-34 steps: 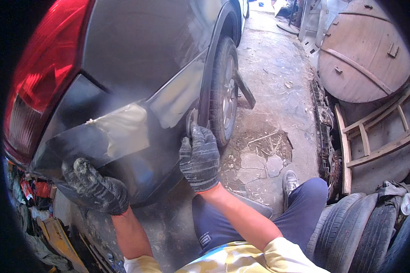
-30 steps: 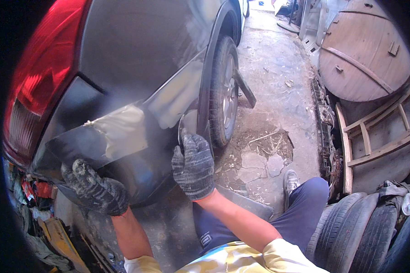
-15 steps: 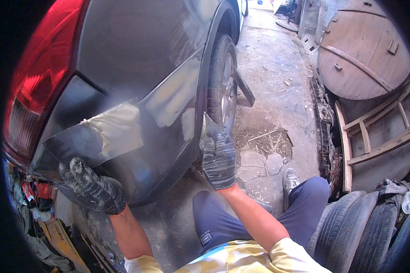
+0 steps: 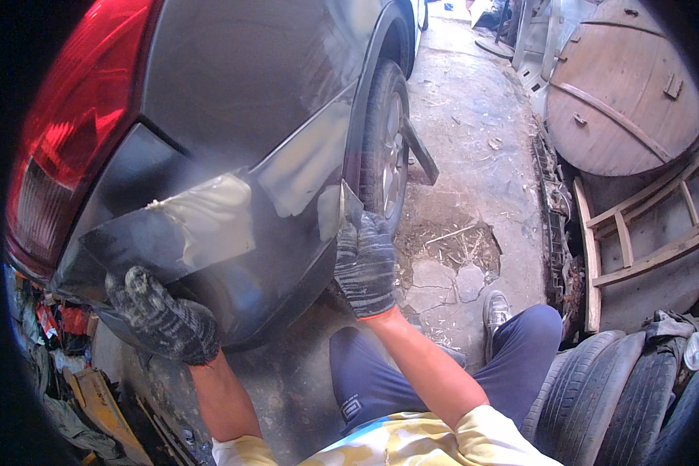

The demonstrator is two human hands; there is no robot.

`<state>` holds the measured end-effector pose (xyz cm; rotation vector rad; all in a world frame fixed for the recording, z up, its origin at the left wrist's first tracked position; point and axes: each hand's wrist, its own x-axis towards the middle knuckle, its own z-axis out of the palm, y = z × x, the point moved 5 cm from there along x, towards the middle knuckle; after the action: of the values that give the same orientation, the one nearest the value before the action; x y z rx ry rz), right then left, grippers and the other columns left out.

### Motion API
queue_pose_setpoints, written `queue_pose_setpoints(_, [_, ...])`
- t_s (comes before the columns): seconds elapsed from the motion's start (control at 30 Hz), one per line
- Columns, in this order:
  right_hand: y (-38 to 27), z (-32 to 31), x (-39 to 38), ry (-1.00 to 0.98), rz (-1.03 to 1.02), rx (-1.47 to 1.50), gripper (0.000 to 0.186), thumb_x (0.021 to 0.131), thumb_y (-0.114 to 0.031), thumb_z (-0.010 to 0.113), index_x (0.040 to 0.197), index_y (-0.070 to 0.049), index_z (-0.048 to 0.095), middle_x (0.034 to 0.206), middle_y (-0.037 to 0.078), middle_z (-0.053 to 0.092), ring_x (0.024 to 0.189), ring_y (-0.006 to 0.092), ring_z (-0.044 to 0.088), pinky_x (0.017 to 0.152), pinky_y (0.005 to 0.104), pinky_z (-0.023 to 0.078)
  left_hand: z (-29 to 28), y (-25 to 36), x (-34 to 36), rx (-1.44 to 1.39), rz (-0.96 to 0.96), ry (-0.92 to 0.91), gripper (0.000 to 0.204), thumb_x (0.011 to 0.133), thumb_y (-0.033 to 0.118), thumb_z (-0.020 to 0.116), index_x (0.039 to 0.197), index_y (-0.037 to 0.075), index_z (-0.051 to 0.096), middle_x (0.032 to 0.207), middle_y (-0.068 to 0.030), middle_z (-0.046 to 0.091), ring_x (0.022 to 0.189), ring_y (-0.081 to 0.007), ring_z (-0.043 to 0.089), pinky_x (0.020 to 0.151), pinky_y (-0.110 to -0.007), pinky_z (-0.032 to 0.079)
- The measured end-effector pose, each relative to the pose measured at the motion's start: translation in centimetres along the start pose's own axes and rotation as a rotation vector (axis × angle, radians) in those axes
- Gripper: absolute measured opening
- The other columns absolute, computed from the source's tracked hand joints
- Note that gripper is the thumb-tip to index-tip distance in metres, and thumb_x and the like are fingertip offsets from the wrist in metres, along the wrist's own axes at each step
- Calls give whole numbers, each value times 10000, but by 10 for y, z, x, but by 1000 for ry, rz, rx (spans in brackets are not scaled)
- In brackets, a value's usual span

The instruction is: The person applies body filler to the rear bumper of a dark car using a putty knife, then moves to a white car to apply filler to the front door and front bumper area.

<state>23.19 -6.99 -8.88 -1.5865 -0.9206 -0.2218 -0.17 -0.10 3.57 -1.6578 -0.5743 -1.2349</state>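
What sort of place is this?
Likely a car-body workshop: a dark grey car with pale side patches, a flat rectangular plate bearing cream-coloured paste, and a row of dark rubber tyres.

You can read no text here; the small label (image 4: 352,407) on your blue trousers (image 4: 520,346) (a pale-edged patch) is illegible.

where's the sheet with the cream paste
In the head view, the sheet is left of centre, held in the left hand, in front of the rear bumper, lower right of the red taillight.
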Motion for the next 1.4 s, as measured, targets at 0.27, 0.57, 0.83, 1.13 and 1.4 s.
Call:
queue_pose_setpoints(0.27, [-21,3,-1,152,-86,-15,296,840,-77,575,1102,60,557,996,241,583,949,399,564,850,441,458,-1,1,0,90,-27,-8,251,952,83,467,1143,-53,558,1146,-202,591,1065,-354,579,935,-445,467])
queue_pose_setpoints(0.57, [-60,8,-23,71,-76,-26,349,828,-83,594,1151,39,546,1004,224,578,948,371,559,847,427,457,0,0,0,23,-76,-16,265,956,99,459,1142,-66,552,1180,-213,567,1089,-364,563,950,-452,459])
queue_pose_setpoints(0.83, [5,-23,-13,111,92,-65,217,910,-115,511,1053,29,588,941,221,604,888,390,567,801,424,453,0,3,4,70,-2,2,263,956,98,461,1144,-62,551,1158,-206,579,1082,-368,565,950,-458,458])
queue_pose_setpoints(1.13, [0,-6,-9,9,-26,16,328,840,-20,516,1163,32,531,1033,216,568,1002,378,533,901,437,423,2,-7,3,-46,-165,-59,254,934,72,490,1139,-61,562,1160,-194,584,1082,-352,569,952,-443,457])
queue_pose_setpoints(1.4, [-9,1,-5,72,-39,3,329,863,-74,537,1168,47,529,1002,235,570,953,389,538,868,443,430,2,-4,-2,7,10,7,278,912,96,550,1155,-39,566,1168,-197,581,1078,-348,571,945,-432,461])
